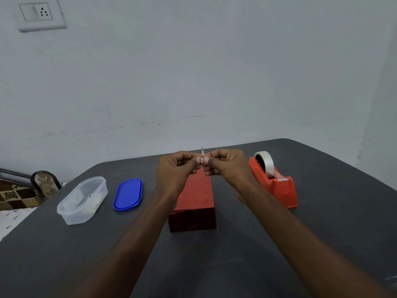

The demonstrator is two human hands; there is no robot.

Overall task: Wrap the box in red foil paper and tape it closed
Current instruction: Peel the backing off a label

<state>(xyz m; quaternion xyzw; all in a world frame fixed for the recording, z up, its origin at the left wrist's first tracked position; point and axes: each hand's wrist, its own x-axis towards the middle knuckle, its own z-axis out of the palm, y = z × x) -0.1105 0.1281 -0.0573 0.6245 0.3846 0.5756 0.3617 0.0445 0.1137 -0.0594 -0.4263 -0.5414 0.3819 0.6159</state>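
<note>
Above the far end of the foil-wrapped box (pixel 194 203) lying on the table (pixel 322 222), the left hand (pixel 175 166) and right hand (pixel 227 163) pinch one small tape strip (pixel 202 154) between them, apparently readying it for sealing a seam.

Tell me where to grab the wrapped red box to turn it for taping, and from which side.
Probably grip the wrapped red box across its two long side faces, coming from above near the end closest to the person. It lies flat on the table, long axis running away from the person, and the far end sits under both hands, which pinch a small tape piece. The tape dispenser crowds its right side.
</note>
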